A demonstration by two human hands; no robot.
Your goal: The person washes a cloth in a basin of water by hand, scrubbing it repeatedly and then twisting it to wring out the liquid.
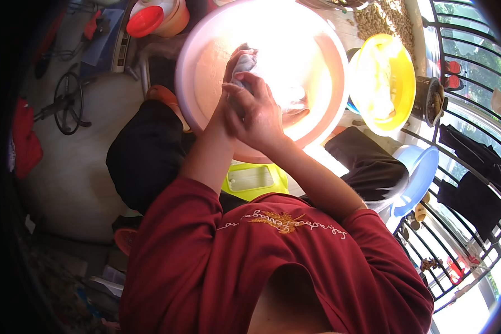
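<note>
Both my hands are together over a large pink basin, bunched around a wet-looking grey cloth. My right hand is closed, its fingers curled over the cloth and against the other hand. Mostly hidden behind it, my left hand wraps the cloth from the left side. The cloth's upper end sticks out above the fingers. Strong sunlight washes out much of the basin, and its contents are hard to make out. A darker bit shows near its right inner side.
A yellow basin stands at the right, with a light blue basin nearer me. A lime-green plastic piece lies between my knees. Back left are a red bowl and a handwheel. Black window bars line the right.
</note>
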